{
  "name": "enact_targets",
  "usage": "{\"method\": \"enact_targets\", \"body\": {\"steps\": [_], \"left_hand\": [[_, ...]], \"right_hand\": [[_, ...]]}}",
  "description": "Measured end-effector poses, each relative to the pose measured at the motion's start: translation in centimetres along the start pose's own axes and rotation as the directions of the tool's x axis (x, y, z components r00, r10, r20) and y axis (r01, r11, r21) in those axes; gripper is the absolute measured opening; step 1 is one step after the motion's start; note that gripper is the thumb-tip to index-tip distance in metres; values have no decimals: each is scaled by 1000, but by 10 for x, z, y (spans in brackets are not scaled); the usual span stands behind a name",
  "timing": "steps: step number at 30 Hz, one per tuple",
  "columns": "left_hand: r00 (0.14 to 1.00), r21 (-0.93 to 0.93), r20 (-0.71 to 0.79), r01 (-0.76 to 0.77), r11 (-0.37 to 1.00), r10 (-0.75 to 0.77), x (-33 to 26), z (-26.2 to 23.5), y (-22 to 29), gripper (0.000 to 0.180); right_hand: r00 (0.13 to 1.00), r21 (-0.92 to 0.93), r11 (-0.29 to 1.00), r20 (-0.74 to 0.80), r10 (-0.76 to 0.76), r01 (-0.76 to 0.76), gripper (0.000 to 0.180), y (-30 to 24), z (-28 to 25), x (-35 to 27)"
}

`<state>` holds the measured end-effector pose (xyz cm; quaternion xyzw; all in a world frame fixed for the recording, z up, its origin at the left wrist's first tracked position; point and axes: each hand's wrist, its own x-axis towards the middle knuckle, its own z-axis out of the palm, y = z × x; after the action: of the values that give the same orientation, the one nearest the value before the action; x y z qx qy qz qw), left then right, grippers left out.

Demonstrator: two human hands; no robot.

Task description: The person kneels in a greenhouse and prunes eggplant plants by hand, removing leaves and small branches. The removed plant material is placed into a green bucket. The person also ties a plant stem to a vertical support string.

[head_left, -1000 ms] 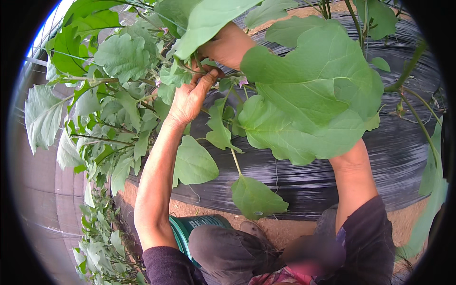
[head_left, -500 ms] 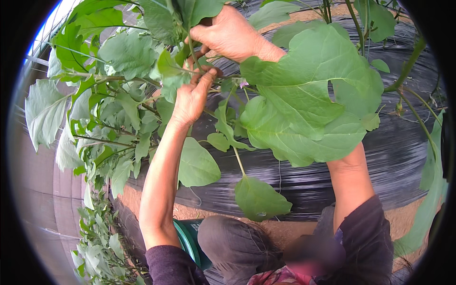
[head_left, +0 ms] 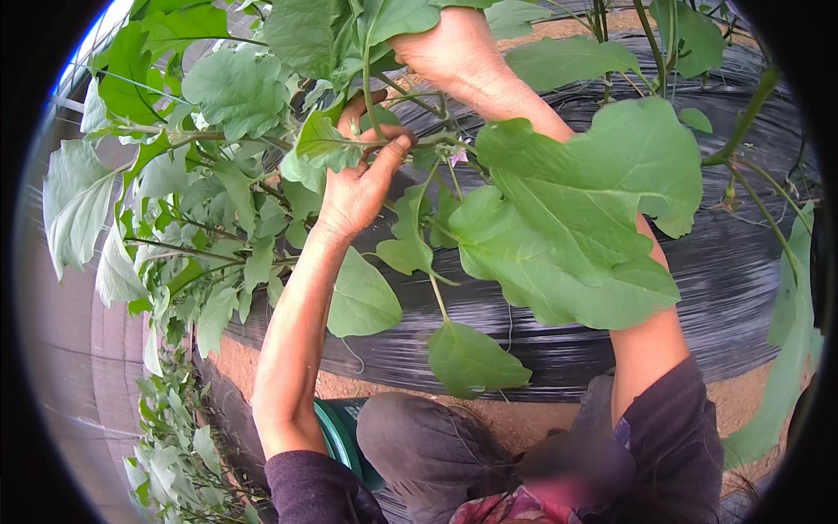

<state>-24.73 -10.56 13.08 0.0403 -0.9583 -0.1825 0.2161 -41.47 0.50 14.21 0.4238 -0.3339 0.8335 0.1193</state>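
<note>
My left hand (head_left: pixel 353 196) is closed on a green plant stem (head_left: pixel 367 83), thumb and fingers meeting around it where leaf stalks branch off. My right hand (head_left: pixel 449 54) reaches up among the top leaves, its fingers hidden behind a broad leaf (head_left: pixel 397 19). The plant looks like an eggplant, with a small purple flower (head_left: pixel 458 156) just right of my left hand. Large lobed leaves (head_left: pixel 559 218) hang across my right forearm and cover part of it. A smaller leaf (head_left: pixel 327 144) lies over the fingers of my left hand.
Black plastic film (head_left: pixel 559 362) covers the bed beneath the plant. Dense foliage (head_left: pixel 227 188) fills the left side, and more stems (head_left: pixel 746 118) stand at right. A green bucket (head_left: pixel 336 441) sits by my knee (head_left: pixel 419 445). Bare soil (head_left: pixel 240 362) runs along the bed's edge.
My right hand has moved up and right, its fingers passing out of sight behind the leaf. The large leaves over that forearm have shifted lower. My left hand keeps hold of the stem.
</note>
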Motion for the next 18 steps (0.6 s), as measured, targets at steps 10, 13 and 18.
{"method": "enact_targets", "body": {"steps": [10, 13, 18], "left_hand": [[962, -210, -18, 262, 942, -272, 0, -8, -1, 21], [954, -148, -64, 280, 949, -292, 3, -14, -5, 29], [900, 48, -59, 435, 899, -432, 46, -11, 18, 45]], "right_hand": [[978, 331, 924, -139, -155, 193, 31, -43, 12, 44], [963, 387, 882, 107, 249, -271, 49, -80, 9, 29], [886, -123, 924, 263, 383, -363, 49, -57, 5, 29]]}}
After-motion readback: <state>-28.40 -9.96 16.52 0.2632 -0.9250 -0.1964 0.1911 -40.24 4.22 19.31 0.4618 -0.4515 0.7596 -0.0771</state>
